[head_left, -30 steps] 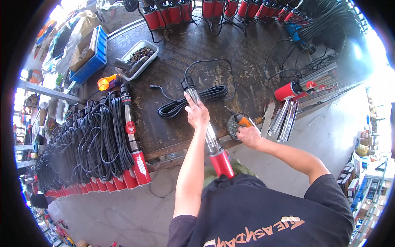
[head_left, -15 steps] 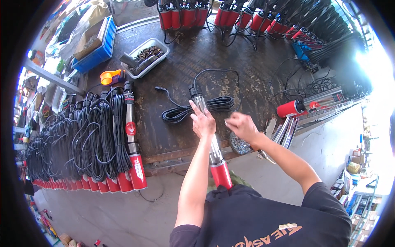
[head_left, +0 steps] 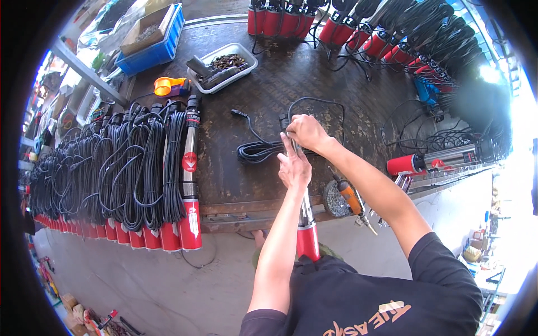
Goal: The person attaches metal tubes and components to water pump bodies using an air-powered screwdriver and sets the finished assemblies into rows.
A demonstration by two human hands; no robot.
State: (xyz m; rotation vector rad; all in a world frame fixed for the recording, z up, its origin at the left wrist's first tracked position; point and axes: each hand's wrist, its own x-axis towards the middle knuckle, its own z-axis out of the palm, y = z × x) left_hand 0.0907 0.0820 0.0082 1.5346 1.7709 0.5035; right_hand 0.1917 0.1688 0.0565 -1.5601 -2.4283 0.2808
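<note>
A slim metal pump (head_left: 306,213) with a red lower end leans over the workbench's near edge, pointing at my body. My left hand (head_left: 295,166) is closed round its upper part, the index finger stretched up along the tube. At the pump's black top (head_left: 284,120), my right hand (head_left: 307,132) is closed in a pinch, touching or nearly touching the left index fingertip. Whatever it pinches is too small or hidden to make out. A coiled black cable (head_left: 258,152) lies behind the pump, partly covered by my hands, and a loop of it runs to the pump's top.
Beside my right forearm, an orange power screwdriver (head_left: 350,196) hangs by a round dish of small metal parts (head_left: 334,200). Cabled pumps (head_left: 140,168) line the left; more red ones (head_left: 280,22) stand at the back. A white tray (head_left: 253,59) holds brass-coloured pieces. Another pump (head_left: 403,164) lies right.
My right hand has moved from beside the pump, above the dish, up to the pump's top. My left hand keeps its hold. The view has shifted, and the orange screwdriver now shows.
</note>
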